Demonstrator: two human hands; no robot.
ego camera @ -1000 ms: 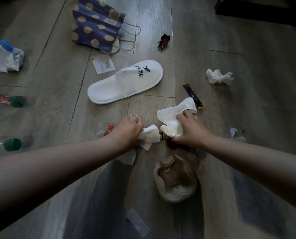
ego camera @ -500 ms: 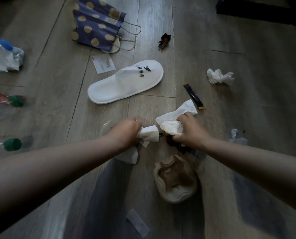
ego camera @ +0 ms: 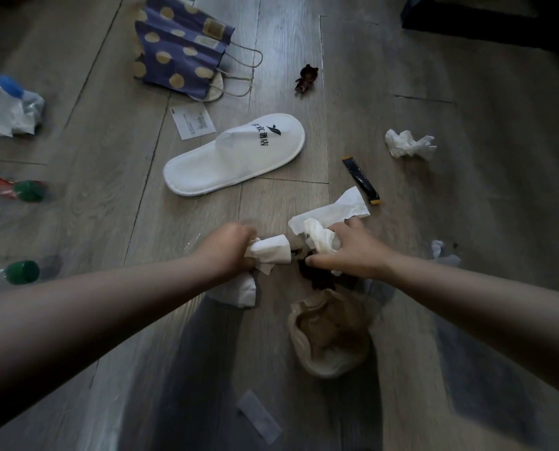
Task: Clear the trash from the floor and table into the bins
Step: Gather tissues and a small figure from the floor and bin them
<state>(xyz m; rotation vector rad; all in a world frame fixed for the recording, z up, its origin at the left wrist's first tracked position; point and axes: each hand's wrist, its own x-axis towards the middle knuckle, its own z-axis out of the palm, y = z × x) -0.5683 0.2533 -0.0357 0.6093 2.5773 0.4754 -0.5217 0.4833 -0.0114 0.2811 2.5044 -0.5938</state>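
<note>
**Floor** (ego camera: 466, 206): grey-brown wood-grain planks, matte, strewn with litter.

**Left hand** (ego camera: 229, 247): fingers curled round a folded tissue wad (ego camera: 270, 253). The wad is white, soft and creased, and one end sticks out toward the right hand. A flat tissue piece (ego camera: 239, 291) lies on the floor beneath the wrist.

**Right hand** (ego camera: 353, 252): fingers curled over a crumpled tissue ball (ego camera: 322, 239), low over the floor. A smoother tissue sheet (ego camera: 333, 208) lies touching the ball on its far side. Under the thumb is a dark reddish scrap (ego camera: 317, 278) of unclear shape.

**Crushed cup** (ego camera: 331, 336): beige paper, squashed out of round, mouth upward, on the floor nearer than the right hand. The inside is brownish, and whether it holds anything cannot be told.

**Slipper** (ego camera: 235, 154): white fabric with an oval sole and black print on the toe band, lying flat beyond both hands.

**Paper bag** (ego camera: 177, 50): purple with gold dots and twine handles, flattened on its side. Its contents are hidden.

**Printed slip** (ego camera: 193, 121): white rectangle between bag and slipper.

**Sachet** (ego camera: 361, 180): slim, dark, with yellow ends, just beside the tissue sheet.

**Loose tissue** (ego camera: 408, 143): white and crumpled, well apart to the right.

**Brown object** (ego camera: 307, 79): small and glossy, too small to identify.

**Bottles, left edge:** clear crumpled plastic.
- blue-capped bottle (ego camera: 9, 86)
- far green-capped bottle (ego camera: 29, 191)
- near green-capped bottle (ego camera: 22, 271)

**Clear strip** (ego camera: 258, 416): thin film lying flat, nearest the camera.
</note>
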